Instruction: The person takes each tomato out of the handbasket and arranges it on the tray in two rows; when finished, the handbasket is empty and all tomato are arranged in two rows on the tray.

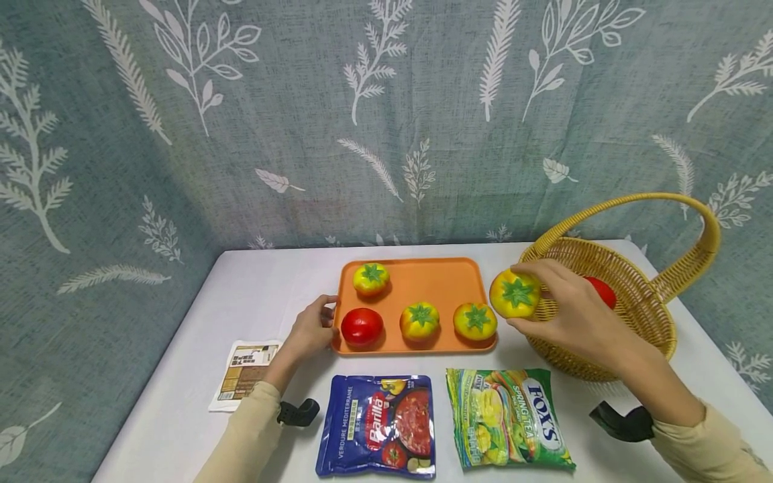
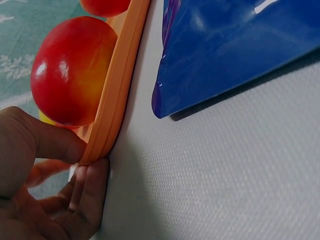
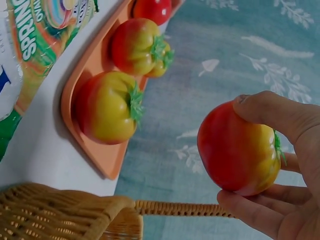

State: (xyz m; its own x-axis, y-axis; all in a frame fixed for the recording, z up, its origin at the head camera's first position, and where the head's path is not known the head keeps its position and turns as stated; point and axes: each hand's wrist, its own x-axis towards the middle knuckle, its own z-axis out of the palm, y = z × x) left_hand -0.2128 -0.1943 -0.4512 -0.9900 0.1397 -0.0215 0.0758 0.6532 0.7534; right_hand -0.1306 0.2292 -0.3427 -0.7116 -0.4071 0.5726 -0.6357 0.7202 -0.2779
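My right hand (image 1: 570, 308) holds a red-and-yellow tomato (image 1: 514, 294) with a green star-shaped calyx, thumb and fingers round its sides. It is raised between the orange tray (image 1: 435, 272) and the wicker basket (image 1: 649, 329). At the tray's left end my left hand (image 1: 313, 329) pinches the rim, thumb inside and fingers outside in the left wrist view. Three similar tomatoes lie on the tray: one at the back left (image 1: 371, 279), one front middle (image 1: 419, 320), one front right (image 1: 475, 321). A redder tomato (image 1: 362, 327) sits beside my left hand.
Inside the basket, under its tall arched handle, is a red item (image 1: 602, 292), partly hidden by my right hand. Before the tray lie a blue Barilla pouch (image 1: 377, 426) and a green Fox's bag (image 1: 510, 417). A brown-and-white packet (image 1: 246, 372) lies left of my left forearm.
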